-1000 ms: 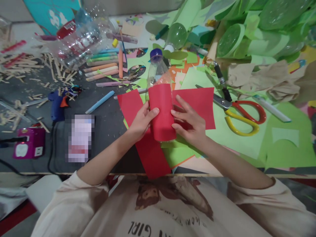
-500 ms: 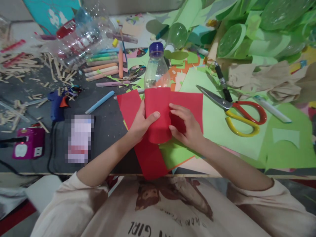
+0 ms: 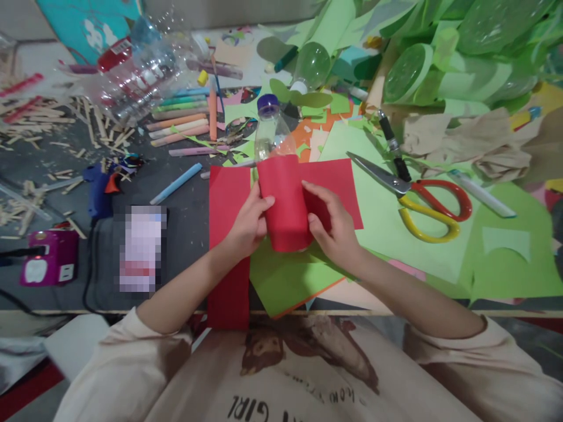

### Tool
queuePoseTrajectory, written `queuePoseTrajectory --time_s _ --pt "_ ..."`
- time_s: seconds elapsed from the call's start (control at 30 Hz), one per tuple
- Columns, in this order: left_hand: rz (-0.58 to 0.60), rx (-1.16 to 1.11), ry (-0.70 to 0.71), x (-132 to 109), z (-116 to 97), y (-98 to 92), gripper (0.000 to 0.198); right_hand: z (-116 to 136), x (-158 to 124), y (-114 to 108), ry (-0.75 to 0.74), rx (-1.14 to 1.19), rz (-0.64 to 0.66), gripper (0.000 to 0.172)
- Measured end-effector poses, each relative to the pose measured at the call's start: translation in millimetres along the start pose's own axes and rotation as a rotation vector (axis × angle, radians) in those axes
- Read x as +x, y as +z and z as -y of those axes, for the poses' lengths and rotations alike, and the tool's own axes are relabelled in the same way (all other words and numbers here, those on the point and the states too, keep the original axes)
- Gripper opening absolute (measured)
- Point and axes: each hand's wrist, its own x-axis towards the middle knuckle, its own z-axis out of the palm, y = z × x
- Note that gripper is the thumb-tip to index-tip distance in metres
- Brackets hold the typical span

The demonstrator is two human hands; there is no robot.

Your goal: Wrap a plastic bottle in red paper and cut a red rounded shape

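Near the middle of the desk's (image 3: 189, 217) front edge, a bottle (image 3: 270, 138) is held between the left hand (image 3: 246, 225) and the right hand (image 3: 336, 225). A paper sheet (image 3: 285, 205) is wrapped around its lower part. A paper strip (image 3: 229, 258) is laid just left of it and reaches the front edge. Scissors (image 3: 404, 186) are placed to the right and a glue gun (image 3: 97, 189) toward the left edge. Wooden sticks (image 3: 44, 117) are scattered in the far left corner.

At centre, the paper (image 3: 285, 205) is plain red and the bottle (image 3: 270, 138) clear with a purple cap (image 3: 267, 104). At right, the scissors (image 3: 402, 184) have red and yellow handles, on light green sheets (image 3: 505, 275). At left, the glue gun (image 3: 97, 190) is blue, the box (image 3: 44, 264) magenta.
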Motion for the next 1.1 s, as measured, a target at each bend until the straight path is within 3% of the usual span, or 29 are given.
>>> queuePoseTrajectory --time_s 0.27,0.5,0.8,1.1 --pt "0.078 -0.021 -0.015 -5.5 -4.4 1.3 0.06 1.3 -0.1 5.6 0.222 0.284 0.013 0.054" --pt "0.019 -0.089 -0.043 -3.6 2.5 0.5 0.07 1.1 1.5 9.8 0.311 0.407 0.042 0.06" --pt "0.061 -0.092 -0.008 -3.9 -0.7 -0.4 0.058 -7.1 2.8 5.5 0.304 0.494 0.097 0.058" --pt "0.079 -0.08 -0.015 -1.6 -0.6 -2.7 0.061 -7.3 0.1 4.6 0.304 0.521 0.098 0.052"
